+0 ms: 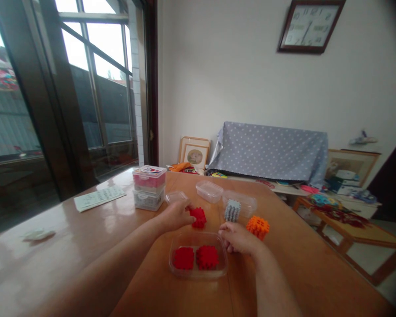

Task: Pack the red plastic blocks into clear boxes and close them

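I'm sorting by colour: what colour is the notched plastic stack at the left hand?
Red: the notched plastic stack at the left hand, shown in the head view.

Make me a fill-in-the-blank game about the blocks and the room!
1. The left hand touches a pile of blocks coloured ____.
2. The nearest plastic tub holds ____ red piles.
3. The block pile farthest right is coloured ____.
4. The clock hangs on the ____.

Missing words: red; two; orange; wall.
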Motion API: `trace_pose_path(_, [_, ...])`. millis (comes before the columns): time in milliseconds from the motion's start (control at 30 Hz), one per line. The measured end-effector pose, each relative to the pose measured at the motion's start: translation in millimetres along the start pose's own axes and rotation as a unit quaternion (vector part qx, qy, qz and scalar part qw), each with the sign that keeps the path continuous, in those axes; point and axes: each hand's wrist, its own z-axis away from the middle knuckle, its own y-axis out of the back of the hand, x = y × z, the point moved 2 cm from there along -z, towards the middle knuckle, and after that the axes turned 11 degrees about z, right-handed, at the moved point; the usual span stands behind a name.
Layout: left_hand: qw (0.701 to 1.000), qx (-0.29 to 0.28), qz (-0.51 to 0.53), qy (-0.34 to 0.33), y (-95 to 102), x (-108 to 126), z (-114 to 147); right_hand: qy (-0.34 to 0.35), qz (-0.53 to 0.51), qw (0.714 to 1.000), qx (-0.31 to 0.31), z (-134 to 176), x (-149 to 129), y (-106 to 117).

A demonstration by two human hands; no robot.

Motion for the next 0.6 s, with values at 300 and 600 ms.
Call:
trace_pose_path(300, [0.988,-0.095,-0.095,-0.069,-17.3,65,60,0.011,-0.002,1.0,0.006,-4,3,-1])
trace_pose_path(600, [0.979,-0.131,-0.145,-0.061,-42.4,58,61,0.025,-0.003,1.0,0.01,1,-3,0])
